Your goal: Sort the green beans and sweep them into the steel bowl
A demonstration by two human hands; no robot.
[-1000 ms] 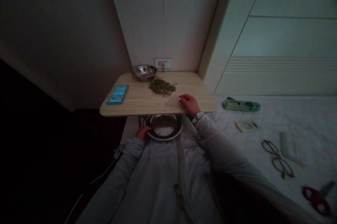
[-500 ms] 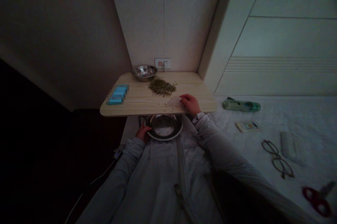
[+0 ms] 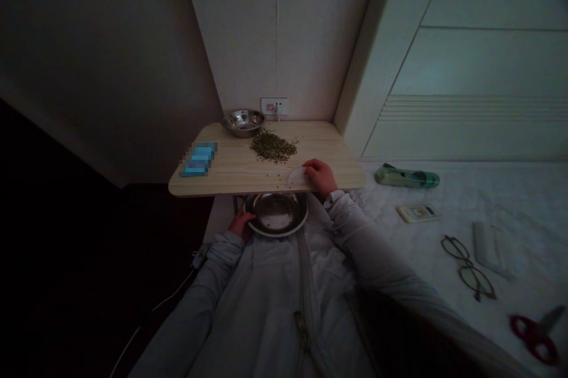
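Note:
My left hand (image 3: 242, 223) grips the left rim of a steel bowl (image 3: 277, 230), held against my lap just below the table's front edge. A few small specks lie in this bowl. Over the right front of the wooden table (image 3: 217, 183), my right hand (image 3: 321, 177) is closed on a thin, pale, see-through disc (image 3: 296, 175), perhaps plastic. Beyond the disc lies a spread pile of small green beans (image 3: 272, 147). Several loose beans are scattered near the disc and the front edge.
Another steel bowl (image 3: 244, 123) stands at the table's back left, and a blurred blue item (image 3: 199, 159) lies at its left. On the white bed are a green bottle (image 3: 407, 177), a phone (image 3: 418, 213), eyeglasses (image 3: 468, 267), a pale case (image 3: 486, 245) and red-handled scissors (image 3: 535, 333).
The pale disc in my right hand has tilted slightly and shows more clearly near the front edge. My left hand and the bowl hold still.

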